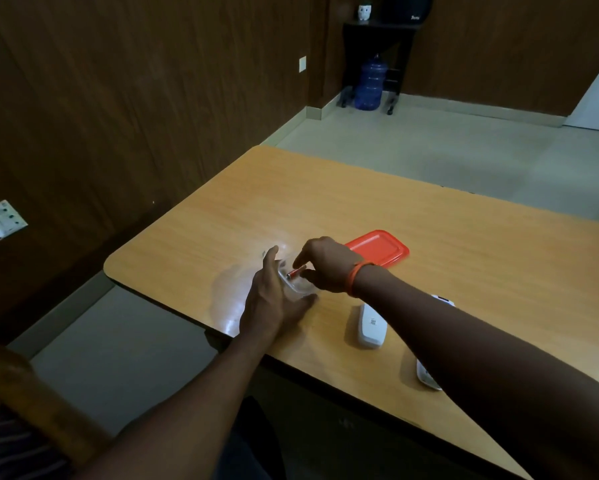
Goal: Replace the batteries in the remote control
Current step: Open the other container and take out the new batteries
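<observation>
Battery (296,272) pinched in right grip (325,268) (left grip (270,303) open-fingered against clear container (302,289)).

Glossy wood-grain table (429,244) (glare spots), smooth orange plastic lid (377,249)
</observation>
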